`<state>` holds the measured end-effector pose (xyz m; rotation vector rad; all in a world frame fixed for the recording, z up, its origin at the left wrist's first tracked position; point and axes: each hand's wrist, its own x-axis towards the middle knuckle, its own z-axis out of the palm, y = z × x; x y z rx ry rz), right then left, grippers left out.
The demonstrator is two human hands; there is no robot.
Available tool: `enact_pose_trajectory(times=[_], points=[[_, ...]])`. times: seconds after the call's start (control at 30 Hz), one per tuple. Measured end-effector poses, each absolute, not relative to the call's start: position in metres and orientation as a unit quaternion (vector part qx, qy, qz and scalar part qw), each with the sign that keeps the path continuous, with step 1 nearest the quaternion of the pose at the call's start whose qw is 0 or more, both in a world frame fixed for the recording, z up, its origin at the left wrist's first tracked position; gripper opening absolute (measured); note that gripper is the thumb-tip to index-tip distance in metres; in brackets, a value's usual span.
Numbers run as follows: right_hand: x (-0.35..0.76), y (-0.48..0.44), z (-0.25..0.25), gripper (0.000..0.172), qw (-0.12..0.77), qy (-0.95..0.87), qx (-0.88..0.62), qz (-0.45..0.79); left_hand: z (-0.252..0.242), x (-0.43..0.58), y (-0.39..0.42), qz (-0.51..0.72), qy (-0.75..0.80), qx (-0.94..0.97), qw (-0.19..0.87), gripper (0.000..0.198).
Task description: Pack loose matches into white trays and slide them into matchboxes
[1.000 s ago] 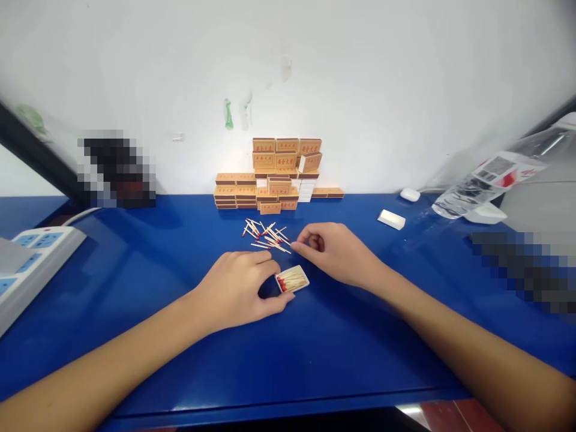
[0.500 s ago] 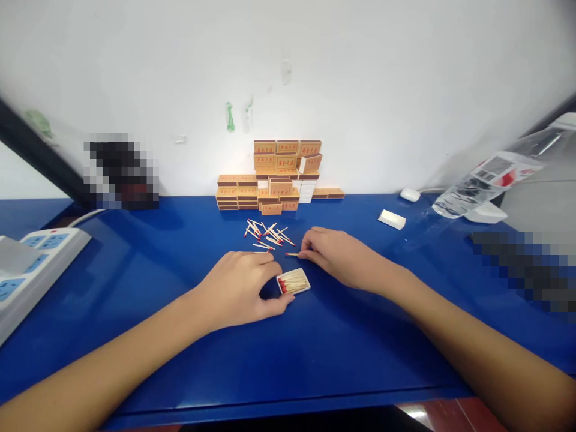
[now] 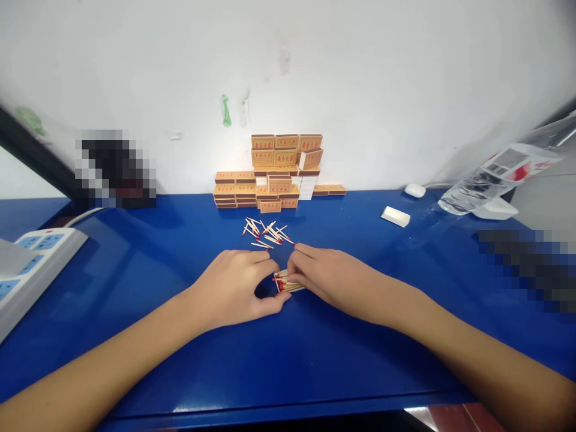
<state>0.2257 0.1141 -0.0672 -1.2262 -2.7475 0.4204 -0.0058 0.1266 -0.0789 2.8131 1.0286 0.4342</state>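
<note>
My left hand [image 3: 243,285] grips the left end of a small white matchbox tray [image 3: 297,290] between thumb and fingers. Red-tipped matches lie side by side inside it. Over the tray's right part, my right hand [image 3: 321,270] pinches a match [image 3: 282,279] whose red head points left, just above the others. My right fingers cover part of the tray. Beyond my hands, several loose matches [image 3: 265,231] are scattered on the blue table [image 3: 288,360].
Stacked matchboxes [image 3: 274,159] stand against the wall. To the right are a white matchbox-sized piece [image 3: 395,216], a white rounded case [image 3: 414,190] and a tilted plastic bottle [image 3: 490,180]. A power strip [image 3: 40,270] lies at the left.
My right hand has moved left and nearer with its match, from beside the loose matches to over the tray. My left hand keeps its hold on the tray.
</note>
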Motion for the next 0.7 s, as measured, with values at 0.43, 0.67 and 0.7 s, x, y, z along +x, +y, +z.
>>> enact_pose_trajectory(times=[0.43,0.67,0.7], points=[[0.241,0.118,-0.056,0.015,0.078,-0.898,-0.399,0.168,-0.077,-0.006,0.126,0.136,0.344,0.927,0.063,0.029],[0.247,0.116,-0.052,0.018,0.062,-0.898,-0.385,0.205,-0.076,-0.007,0.126,0.138,0.334,0.930,0.062,0.028],[0.246,0.115,-0.052,0.018,0.064,-0.895,-0.389,0.207,-0.076,-0.007,0.126,0.137,0.334,0.930,0.063,0.028]])
